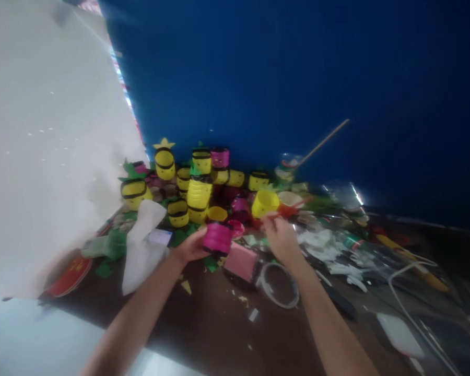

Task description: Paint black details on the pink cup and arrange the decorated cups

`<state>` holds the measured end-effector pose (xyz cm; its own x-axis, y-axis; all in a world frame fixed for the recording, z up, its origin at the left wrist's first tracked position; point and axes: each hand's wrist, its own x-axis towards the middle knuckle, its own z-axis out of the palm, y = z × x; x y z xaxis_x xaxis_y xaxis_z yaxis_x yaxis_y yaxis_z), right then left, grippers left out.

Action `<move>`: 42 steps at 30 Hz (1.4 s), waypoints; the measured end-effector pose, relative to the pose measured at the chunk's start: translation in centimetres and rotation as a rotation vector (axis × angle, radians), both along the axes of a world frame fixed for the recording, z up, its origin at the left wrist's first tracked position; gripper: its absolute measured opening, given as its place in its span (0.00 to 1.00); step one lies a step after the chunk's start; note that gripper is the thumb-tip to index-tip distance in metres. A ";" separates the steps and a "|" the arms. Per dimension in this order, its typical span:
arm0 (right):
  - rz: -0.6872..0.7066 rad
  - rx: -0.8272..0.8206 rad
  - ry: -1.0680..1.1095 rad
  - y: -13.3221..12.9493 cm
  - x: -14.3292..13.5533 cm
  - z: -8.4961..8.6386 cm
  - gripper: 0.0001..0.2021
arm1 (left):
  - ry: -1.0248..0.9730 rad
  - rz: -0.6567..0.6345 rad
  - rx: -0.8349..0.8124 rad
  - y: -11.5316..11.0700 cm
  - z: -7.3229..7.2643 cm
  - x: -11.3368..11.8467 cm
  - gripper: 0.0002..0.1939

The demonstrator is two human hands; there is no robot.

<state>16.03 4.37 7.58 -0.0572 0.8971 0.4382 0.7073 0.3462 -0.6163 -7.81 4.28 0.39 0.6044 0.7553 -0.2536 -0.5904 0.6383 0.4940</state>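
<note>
My left hand is closed around a magenta ribbed cup with black bands at both ends, held tilted above the table. Farther right, my right hand reaches in beside a yellow cup and a red-orange thing. Its fingers are bent together and blurred; what they hold, if anything, I cannot make out. A small bright pink ring-like piece lies between the hands. Behind them stand several yellow cups with black bands, one with a star-shaped top, and a magenta one.
A pink block and a coil of clear tubing lie in front. White crumpled scraps and a yellow-handled tool are at right. A white bag and red round container sit left. A thin stick leans up.
</note>
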 end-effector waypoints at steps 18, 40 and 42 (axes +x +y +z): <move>-0.303 -0.082 1.130 -1.7 3.5 -3.6 0.19 | -0.061 0.057 0.108 0.3 -0.3 0.4 0.14; 0.009 -0.152 1.215 -5.7 1.2 -3.0 0.13 | 0.018 0.101 0.311 -0.2 -0.3 1.0 0.17; 0.001 -0.129 1.179 -5.7 1.1 -3.1 0.13 | 0.023 0.106 0.306 -0.2 -0.2 1.0 0.17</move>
